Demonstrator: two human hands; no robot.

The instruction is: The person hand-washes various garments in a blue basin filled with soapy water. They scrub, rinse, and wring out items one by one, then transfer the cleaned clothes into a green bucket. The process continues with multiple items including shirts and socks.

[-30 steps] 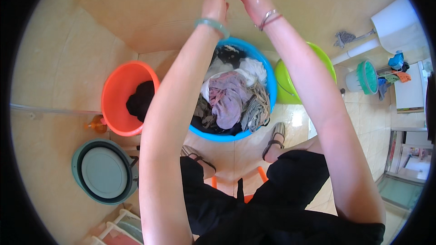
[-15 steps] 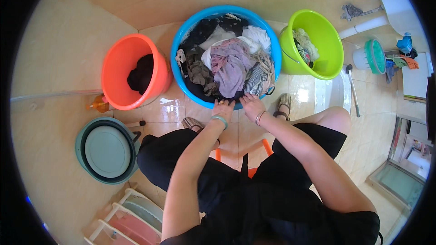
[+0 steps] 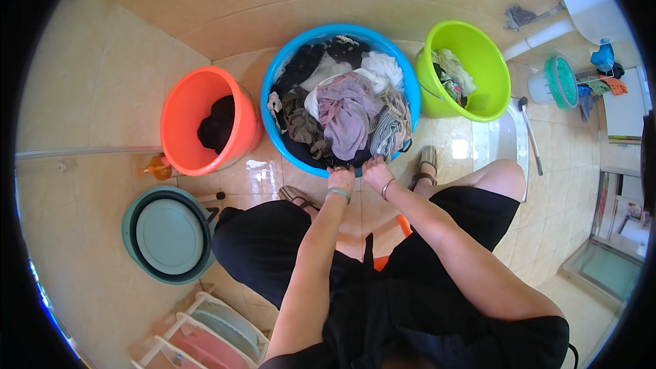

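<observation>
A large blue basin (image 3: 272, 138) stands in front of me, heaped with wet clothes. On top lies a mauve-grey garment (image 3: 347, 119), with white cloth (image 3: 383, 68) behind it and a striped cloth (image 3: 385, 133) at its right. At the near rim, my left hand (image 3: 341, 179) is closed on black cloth (image 3: 359, 158), its fingertips partly hidden. Close beside it, my right hand (image 3: 377, 173) has its fingers curled over the same black cloth, next to the striped one. Both hands are low against the basin's near side.
An orange-red bucket (image 3: 179, 119) with dark cloth stands left of the basin, a lime-green bucket (image 3: 493, 89) with clothes right of it. A grey-green folding basin (image 3: 169, 229) lies at the left, near a rack (image 3: 184, 321). A long-handled brush (image 3: 531, 133) rests beside the squat toilet (image 3: 486, 140).
The view has tilted, so the basin and buckets sit lower in the picture. My hands stay at the basin's near rim, with the fingers curled in more tightly.
</observation>
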